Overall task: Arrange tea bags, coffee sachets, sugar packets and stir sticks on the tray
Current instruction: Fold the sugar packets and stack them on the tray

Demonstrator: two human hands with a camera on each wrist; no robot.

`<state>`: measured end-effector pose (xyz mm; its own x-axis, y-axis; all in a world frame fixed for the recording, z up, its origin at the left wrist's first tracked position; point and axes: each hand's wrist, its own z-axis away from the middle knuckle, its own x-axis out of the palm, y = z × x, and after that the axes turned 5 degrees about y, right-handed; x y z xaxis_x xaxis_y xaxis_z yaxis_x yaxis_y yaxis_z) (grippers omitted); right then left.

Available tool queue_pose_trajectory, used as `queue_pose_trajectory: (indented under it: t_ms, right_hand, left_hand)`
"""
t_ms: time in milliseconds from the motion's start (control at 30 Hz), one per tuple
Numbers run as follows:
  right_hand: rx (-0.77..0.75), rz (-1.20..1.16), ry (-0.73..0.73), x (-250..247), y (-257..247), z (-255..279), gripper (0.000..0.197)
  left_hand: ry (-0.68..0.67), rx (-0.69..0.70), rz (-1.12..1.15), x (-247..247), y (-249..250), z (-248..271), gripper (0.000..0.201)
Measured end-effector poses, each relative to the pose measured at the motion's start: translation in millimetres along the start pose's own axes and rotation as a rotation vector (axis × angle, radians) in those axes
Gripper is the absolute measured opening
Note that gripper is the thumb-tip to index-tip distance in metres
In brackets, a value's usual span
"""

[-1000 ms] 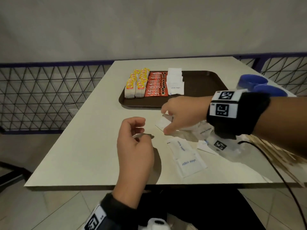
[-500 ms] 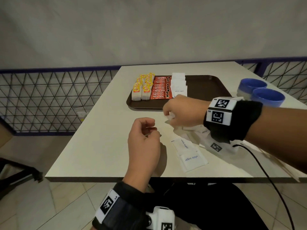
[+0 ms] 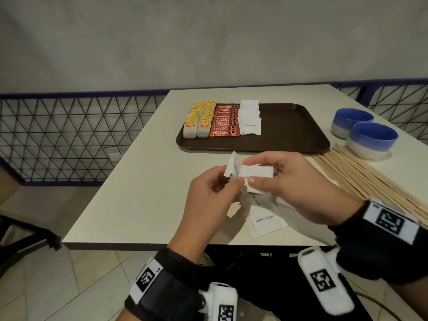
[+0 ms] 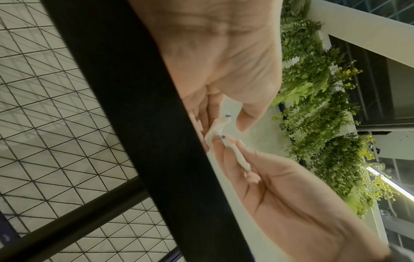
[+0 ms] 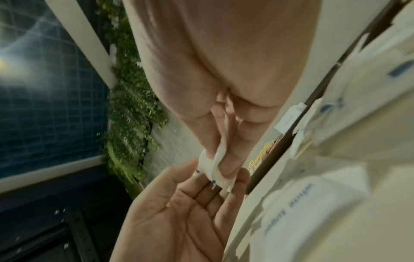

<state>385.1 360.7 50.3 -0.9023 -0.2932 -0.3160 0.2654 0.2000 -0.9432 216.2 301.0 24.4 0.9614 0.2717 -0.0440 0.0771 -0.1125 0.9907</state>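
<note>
Both hands meet above the table's near side, holding a few white sugar packets (image 3: 254, 171) between them. My left hand (image 3: 231, 181) pinches their left end with thumb and fingers. My right hand (image 3: 252, 173) grips them from the right; the right wrist view shows the packets (image 5: 215, 164) squeezed between thumb and fingers. The brown tray (image 3: 289, 126) lies beyond, with rows of yellow-tagged tea bags (image 3: 199, 121), red coffee sachets (image 3: 224, 122) and sugar packets (image 3: 250, 117) on its left half. Loose sugar packets (image 3: 266, 222) lie under the hands. Wooden stir sticks (image 3: 361, 179) lie to the right.
Two blue bowls (image 3: 370, 135) stand at the right, past the stir sticks. The white table (image 3: 143, 181) ends just in front of my wrists, and its left edge borders a black wire fence (image 3: 58, 135). The tray's right half is bare.
My right hand lifted sugar packets off the table and drew back toward me. My left hand, which held nothing before, rose to meet it and took hold of the packets' end.
</note>
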Motion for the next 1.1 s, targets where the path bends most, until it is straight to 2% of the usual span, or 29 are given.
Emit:
queue_pose_trajectory:
  t_ms: [200,333,600,767,933,1000,1100]
  right_hand:
    - [-0.025,-0.426,0.243,1,19,25,0.024]
    - [-0.106,-0.541,0.278,13,26,31,0.022]
    - [-0.216,-0.392,0.356,38,25,26,0.029]
    - [-0.234,-0.290,0.420,41,29,26,0.030]
    - [-0.272,-0.091,0.481,41,29,26,0.031]
    - [-0.253,0.003,0.510,41,30,24,0.030]
    - [-0.177,-0.106,0.469,39,31,21,0.023]
  left_hand:
    - [0.042,-0.040,0.120,0,-4,0,0.013]
    - [0.035,0.007,0.123,0,-2,1,0.016]
    - [-0.048,-0.016,0.164,-1,-1,2,0.017]
    - [-0.093,-0.063,0.245,-1,-1,1,0.034]
    - [-0.133,-0.029,0.214,-2,-7,1,0.019]
    - [-0.129,-0.055,0.243,-2,-9,0,0.020]
    - [-0.114,-0.059,0.255,-2,-6,1,0.022]
